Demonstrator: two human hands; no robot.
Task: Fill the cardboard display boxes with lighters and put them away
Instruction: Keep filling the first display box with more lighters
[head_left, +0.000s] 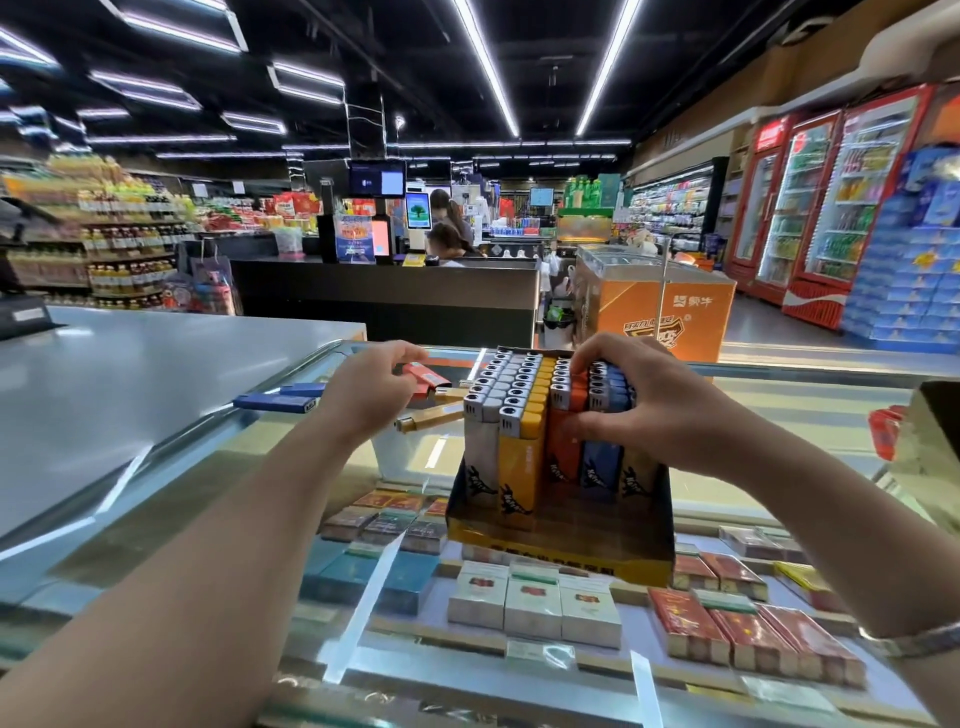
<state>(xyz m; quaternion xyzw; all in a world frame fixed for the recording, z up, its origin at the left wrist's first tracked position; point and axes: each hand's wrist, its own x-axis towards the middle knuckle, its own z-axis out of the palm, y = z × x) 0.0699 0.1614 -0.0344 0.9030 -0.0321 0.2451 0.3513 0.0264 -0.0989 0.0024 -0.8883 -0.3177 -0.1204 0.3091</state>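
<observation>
A yellow and black cardboard display box (558, 553) stands on the glass counter, holding upright rows of white, yellow, orange and blue lighters (514, 415). My right hand (649, 405) is curled round the orange and blue lighters at the box's right side, thumb on their front. To the left of the box my left hand (366, 389) pinches a red lighter (423, 375) just above the glass. Loose lighters lie on the counter: a blue one (278, 401) at the left and tan ones (434, 418) between my left hand and the box.
The glass counter (234, 467) covers cigarette packs (535, 603) in the case below. A grey counter surface (130, 374) lies to the left. A red pack (885, 431) and a dark box sit at the right edge. Checkout desks, an orange freezer (670, 306) and shelves stand behind.
</observation>
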